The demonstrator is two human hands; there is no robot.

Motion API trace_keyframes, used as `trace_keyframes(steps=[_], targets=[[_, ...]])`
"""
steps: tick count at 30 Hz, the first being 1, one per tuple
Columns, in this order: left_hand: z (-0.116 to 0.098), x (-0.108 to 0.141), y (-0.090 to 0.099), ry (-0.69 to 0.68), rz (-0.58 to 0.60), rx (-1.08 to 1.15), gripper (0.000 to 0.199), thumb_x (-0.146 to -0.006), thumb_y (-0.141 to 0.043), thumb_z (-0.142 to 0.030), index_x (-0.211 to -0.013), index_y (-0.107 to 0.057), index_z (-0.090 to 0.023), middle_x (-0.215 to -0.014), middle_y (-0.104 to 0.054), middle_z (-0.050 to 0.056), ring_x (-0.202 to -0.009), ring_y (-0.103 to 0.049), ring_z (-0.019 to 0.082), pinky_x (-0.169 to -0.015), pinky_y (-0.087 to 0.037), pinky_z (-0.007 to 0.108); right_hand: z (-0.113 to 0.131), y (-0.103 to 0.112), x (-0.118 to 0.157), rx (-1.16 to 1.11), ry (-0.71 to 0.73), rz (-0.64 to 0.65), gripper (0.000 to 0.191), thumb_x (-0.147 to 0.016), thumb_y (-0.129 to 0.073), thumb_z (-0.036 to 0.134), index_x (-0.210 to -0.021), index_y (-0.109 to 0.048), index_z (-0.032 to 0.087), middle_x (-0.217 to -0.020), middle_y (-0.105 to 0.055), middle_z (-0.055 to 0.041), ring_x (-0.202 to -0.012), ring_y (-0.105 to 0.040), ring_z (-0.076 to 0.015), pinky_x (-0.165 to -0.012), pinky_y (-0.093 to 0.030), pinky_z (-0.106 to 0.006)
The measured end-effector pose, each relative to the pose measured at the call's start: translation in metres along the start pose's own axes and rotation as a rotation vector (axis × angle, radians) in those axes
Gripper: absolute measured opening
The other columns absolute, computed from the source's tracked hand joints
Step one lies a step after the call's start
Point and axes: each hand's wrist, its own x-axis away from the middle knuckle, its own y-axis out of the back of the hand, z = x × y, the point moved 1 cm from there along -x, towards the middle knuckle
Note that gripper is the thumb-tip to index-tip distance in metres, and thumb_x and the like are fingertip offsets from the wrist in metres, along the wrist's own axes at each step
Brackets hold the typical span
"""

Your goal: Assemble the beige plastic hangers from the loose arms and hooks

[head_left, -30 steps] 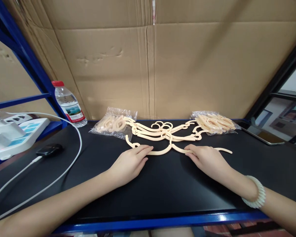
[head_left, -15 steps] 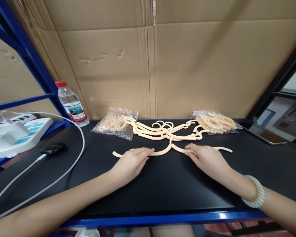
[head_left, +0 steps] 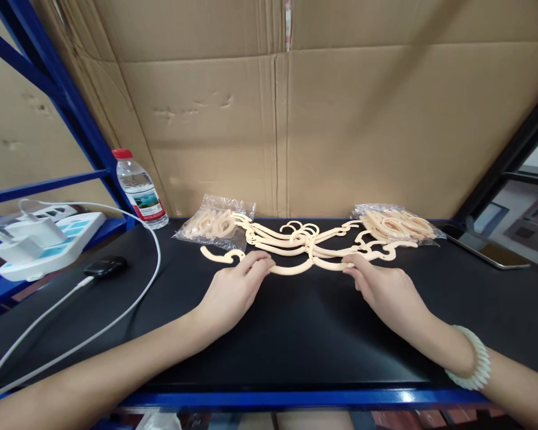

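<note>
A cream plastic clothes hanger (head_left: 291,270) is held between my two hands, its arms spread to either side and its hook pointing away from me. My left hand (head_left: 233,289) pinches the left arm near its middle, fingers closed. On the other arm, my right hand (head_left: 383,286) has thumb and fingers closed in the same way. The hanger's curled outer ends stick out past both hands. Just behind it lie several matching hangers (head_left: 278,246) in an overlapping pile, their hooks bunched at the centre.
Clear plastic bags of cream hanger parts, a left bag (head_left: 210,224) and a right bag (head_left: 397,224), flank the pile. At left are a water bottle (head_left: 141,194), a power strip (head_left: 54,245), a black device (head_left: 105,267) and a white cable (head_left: 155,272). A phone-like slab (head_left: 488,249) lies far right.
Both hands have drawn the hanger slightly away from me, closer to the pile. Its outer ends have turned up, so the curled notches now show. The camera view has shifted a little.
</note>
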Motion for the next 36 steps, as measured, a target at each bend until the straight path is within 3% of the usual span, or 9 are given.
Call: trace_keyframes(steps=[5, 10, 13, 18, 22, 27, 30, 33, 36], targets=[[0.006, -0.005, 0.009, 0.044, -0.197, 0.176, 0.013, -0.098, -0.048, -0.02, -0.104, -0.059, -0.019, -0.104, -0.069, 0.005, -0.093, -0.069, 0.016, -0.081, -0.056, 0.025, 0.002, 0.008, -0.001, -0.173, -0.025, -0.112, 0.027, -0.1, -0.032, 0.03, -0.111, -0.056, 0.023, -0.081, -0.073, -0.0048, -0.062, -0.069, -0.0187, -0.056, -0.048, -0.026], [0.006, 0.0, 0.013, -0.026, -0.188, 0.146, 0.014, -0.098, -0.048, -0.02, -0.105, -0.06, -0.019, -0.101, -0.069, 0.004, -0.089, -0.069, 0.014, -0.075, -0.055, 0.022, 0.002, 0.01, -0.006, -0.257, -0.011, -0.141, 0.024, -0.1, -0.033, 0.028, -0.11, -0.054, 0.023, -0.104, -0.064, -0.0098, -0.079, -0.065, -0.0206, -0.069, -0.052, -0.032], [0.007, 0.003, 0.012, -0.044, -0.191, 0.131, 0.01, -0.096, -0.052, -0.021, -0.102, -0.06, -0.019, -0.095, -0.07, 0.003, -0.082, -0.069, 0.013, -0.071, -0.054, 0.021, 0.0, 0.009, -0.009, -0.327, -0.01, -0.159, 0.023, -0.1, -0.034, 0.028, -0.111, -0.054, 0.023, -0.102, -0.053, -0.0099, -0.077, -0.06, -0.0195, -0.07, -0.052, -0.033], [0.011, 0.002, 0.008, -0.045, -0.148, 0.105, 0.01, -0.096, -0.052, -0.025, -0.098, -0.06, -0.018, -0.088, -0.07, 0.001, -0.07, -0.067, 0.012, -0.062, -0.052, 0.02, -0.006, 0.011, -0.013, -0.397, 0.027, -0.236, 0.017, -0.097, -0.042, 0.029, -0.104, -0.058, 0.026, -0.106, -0.046, -0.0101, -0.103, -0.053, -0.0261, -0.087, -0.05, -0.042], [0.013, 0.002, 0.01, -0.089, -0.159, 0.071, 0.011, -0.096, -0.052, -0.025, -0.096, -0.061, -0.018, -0.088, -0.071, 0.001, -0.07, -0.068, 0.011, -0.064, -0.053, 0.019, -0.015, 0.012, -0.017, -0.548, 0.027, -0.146, 0.016, -0.094, -0.052, 0.035, -0.1, -0.064, 0.027, -0.108, -0.051, -0.0096, -0.111, -0.052, -0.0277, -0.093, -0.049, -0.046], [0.011, 0.001, 0.015, -0.184, -0.221, 0.037, 0.008, -0.094, -0.056, -0.02, -0.099, -0.061, -0.018, -0.089, -0.072, 0.002, -0.074, -0.07, 0.012, -0.068, -0.055, 0.02, -0.021, 0.012, -0.023, -1.143, -0.194, 0.008, 0.023, -0.083, -0.067, 0.044, -0.087, -0.066, 0.022, -0.099, -0.064, -0.0072, -0.099, -0.063, -0.0245, -0.087, -0.055, -0.042], [0.007, -0.001, 0.014, -0.203, -0.24, 0.032, 0.007, -0.094, -0.056, -0.02, -0.097, -0.061, -0.018, -0.086, -0.073, 0.0, -0.069, -0.07, 0.011, -0.063, -0.055, 0.019, -0.016, 0.015, -0.025, -1.359, -0.321, -0.115, 0.022, -0.08, -0.07, 0.04, -0.085, -0.059, 0.022, -0.092, -0.064, -0.003, -0.088, -0.066, -0.0195, -0.08, -0.057, -0.038], [0.002, -0.002, 0.011, -0.215, -0.219, 0.055, 0.008, -0.094, -0.055, -0.021, -0.098, -0.061, -0.018, -0.086, -0.074, 0.001, -0.069, -0.071, 0.011, -0.063, -0.055, 0.019, -0.008, 0.018, -0.027, -1.394, -0.305, -0.295, 0.03, -0.078, -0.071, 0.034, -0.09, -0.044, 0.027, -0.088, -0.066, 0.001, -0.08, -0.068, -0.0181, -0.062, -0.053, -0.03], [-0.001, -0.002, 0.012, -0.229, -0.232, 0.069, 0.008, -0.094, -0.055, -0.02, -0.1, -0.06, -0.018, -0.087, -0.074, 0.002, -0.072, -0.072, 0.012, -0.066, -0.057, 0.02, -0.005, 0.02, -0.027, -1.387, -0.296, -0.365, 0.036, -0.081, -0.066, 0.033, -0.098, -0.035, 0.032, -0.087, -0.068, 0.002, -0.073, -0.068, -0.0188, -0.051, -0.043, -0.027]])
